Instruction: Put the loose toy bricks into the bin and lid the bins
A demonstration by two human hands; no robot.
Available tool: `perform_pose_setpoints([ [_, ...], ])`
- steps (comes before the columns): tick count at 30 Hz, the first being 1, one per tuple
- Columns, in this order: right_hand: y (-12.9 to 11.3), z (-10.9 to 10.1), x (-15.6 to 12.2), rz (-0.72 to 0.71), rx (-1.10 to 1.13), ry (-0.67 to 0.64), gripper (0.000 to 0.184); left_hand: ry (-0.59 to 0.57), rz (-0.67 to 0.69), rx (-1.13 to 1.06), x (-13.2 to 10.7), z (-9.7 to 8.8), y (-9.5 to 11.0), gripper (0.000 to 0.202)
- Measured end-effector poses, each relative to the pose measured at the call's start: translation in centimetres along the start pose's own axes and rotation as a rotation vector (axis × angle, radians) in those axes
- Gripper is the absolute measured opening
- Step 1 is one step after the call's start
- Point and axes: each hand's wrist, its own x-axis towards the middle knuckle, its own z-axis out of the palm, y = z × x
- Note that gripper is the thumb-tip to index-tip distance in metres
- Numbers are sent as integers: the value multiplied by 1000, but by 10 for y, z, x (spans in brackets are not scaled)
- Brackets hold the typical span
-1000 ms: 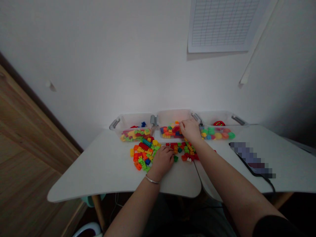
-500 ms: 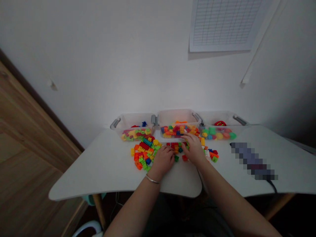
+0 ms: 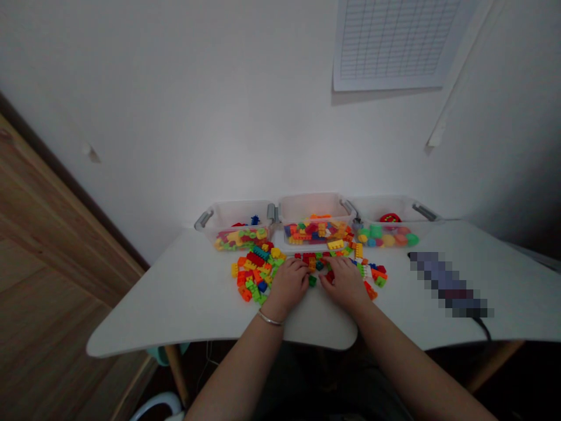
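Before the bins (image 3: pixel 307 207) along the back edge of the bench (image 3: pixel 175 304), bricks (image 3: pixel 256 270) are partly covered by the left hand (image 3: pixel 290 282) and right hand (image 3: pixel 347 283), fingers (image 3: pixel 298 265) curled; any pinch cannot be told.

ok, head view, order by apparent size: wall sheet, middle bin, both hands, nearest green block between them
1. Wall sheet, cut off at top
2. Middle bin
3. Left hand, right hand: too alike to rank
4. Green block

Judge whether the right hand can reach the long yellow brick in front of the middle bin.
Probably yes: the long yellow brick lies just beyond the right hand, with only low, loose bricks between them.
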Motion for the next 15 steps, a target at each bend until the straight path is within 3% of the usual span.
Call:
perform_pose_setpoints([
  [6,0,-2,-2,-48,41,-61,43,-8,-16,-2,0,1,0,19],
  [15,-3,-1,1,-40,-22,-108,30,-9,-29,-14,1,1,0,19],
])
